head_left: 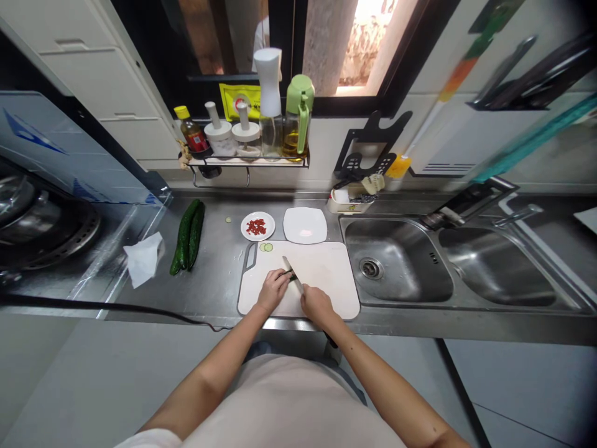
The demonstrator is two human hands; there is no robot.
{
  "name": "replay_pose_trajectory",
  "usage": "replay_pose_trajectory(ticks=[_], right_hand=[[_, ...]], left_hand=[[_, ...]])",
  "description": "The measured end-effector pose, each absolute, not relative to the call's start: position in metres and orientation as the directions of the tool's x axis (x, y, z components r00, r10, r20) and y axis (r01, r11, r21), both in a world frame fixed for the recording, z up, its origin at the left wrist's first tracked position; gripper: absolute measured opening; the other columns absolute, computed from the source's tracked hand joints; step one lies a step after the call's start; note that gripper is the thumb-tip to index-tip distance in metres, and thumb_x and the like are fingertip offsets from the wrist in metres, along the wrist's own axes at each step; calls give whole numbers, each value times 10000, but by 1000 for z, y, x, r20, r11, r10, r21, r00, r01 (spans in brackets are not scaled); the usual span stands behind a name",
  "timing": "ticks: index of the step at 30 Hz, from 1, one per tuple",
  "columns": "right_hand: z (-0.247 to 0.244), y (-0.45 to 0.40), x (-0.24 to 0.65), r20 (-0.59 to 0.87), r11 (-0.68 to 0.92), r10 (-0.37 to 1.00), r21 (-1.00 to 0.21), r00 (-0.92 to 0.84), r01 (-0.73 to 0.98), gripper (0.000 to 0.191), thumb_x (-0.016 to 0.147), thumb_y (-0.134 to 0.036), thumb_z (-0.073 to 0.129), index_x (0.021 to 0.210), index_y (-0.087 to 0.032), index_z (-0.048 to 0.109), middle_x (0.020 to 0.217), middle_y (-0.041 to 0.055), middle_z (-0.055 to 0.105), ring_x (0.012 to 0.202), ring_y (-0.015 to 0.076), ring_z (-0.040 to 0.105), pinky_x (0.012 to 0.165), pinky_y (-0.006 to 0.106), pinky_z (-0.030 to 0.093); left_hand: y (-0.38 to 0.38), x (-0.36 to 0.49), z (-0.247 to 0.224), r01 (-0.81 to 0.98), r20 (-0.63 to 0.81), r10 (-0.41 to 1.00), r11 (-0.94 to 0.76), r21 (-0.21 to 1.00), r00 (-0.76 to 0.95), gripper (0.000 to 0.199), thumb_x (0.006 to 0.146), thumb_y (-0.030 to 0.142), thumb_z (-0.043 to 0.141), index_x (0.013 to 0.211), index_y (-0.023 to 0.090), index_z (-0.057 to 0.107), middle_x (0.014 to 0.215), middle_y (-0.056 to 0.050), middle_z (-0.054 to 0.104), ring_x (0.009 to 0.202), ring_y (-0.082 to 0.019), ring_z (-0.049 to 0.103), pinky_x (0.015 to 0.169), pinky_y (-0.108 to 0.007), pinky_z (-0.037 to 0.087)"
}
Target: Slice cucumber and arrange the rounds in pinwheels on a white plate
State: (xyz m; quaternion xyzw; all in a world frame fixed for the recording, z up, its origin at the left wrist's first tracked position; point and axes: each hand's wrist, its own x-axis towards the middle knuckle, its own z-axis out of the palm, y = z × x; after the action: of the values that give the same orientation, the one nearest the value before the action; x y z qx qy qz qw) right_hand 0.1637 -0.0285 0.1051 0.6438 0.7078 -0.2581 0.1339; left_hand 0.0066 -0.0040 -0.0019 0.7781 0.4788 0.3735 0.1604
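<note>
A white cutting board [332, 274] with a grey handle lies in front of me. My right hand [317, 306] is closed round a knife [291, 269], its blade pointing up and left over the board. My left hand [273, 289] pinches a dark green piece of cucumber [286, 274] against the board, right beside the blade. Most of that piece is hidden by my fingers and the knife. A few thin cucumber slices [267, 247] rest near the board's top left corner.
Behind the board stand a white plate [244, 231] of chopped red pieces and a squarish white plate [305, 218]. Two whole cucumbers [187, 236] and a white paper towel [143, 258] lie left. A double sink [401, 261] is right; a seasoning rack [252, 163] hangs above.
</note>
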Motion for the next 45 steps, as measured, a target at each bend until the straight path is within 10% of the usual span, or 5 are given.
replay_pose_trajectory(ticks=[45], right_hand=[[93,-39,167,-506,32,854,-184,-122,982,264,882,-156,372,1072,-146,556,976,139,676,925,231,639,713,289,409]], left_hand=[[-5,7,-1,627,427,867,-485,609,256,255,926,246,449,1098,221,635,1021,-72,594,985,-182,532,853,-359,483]])
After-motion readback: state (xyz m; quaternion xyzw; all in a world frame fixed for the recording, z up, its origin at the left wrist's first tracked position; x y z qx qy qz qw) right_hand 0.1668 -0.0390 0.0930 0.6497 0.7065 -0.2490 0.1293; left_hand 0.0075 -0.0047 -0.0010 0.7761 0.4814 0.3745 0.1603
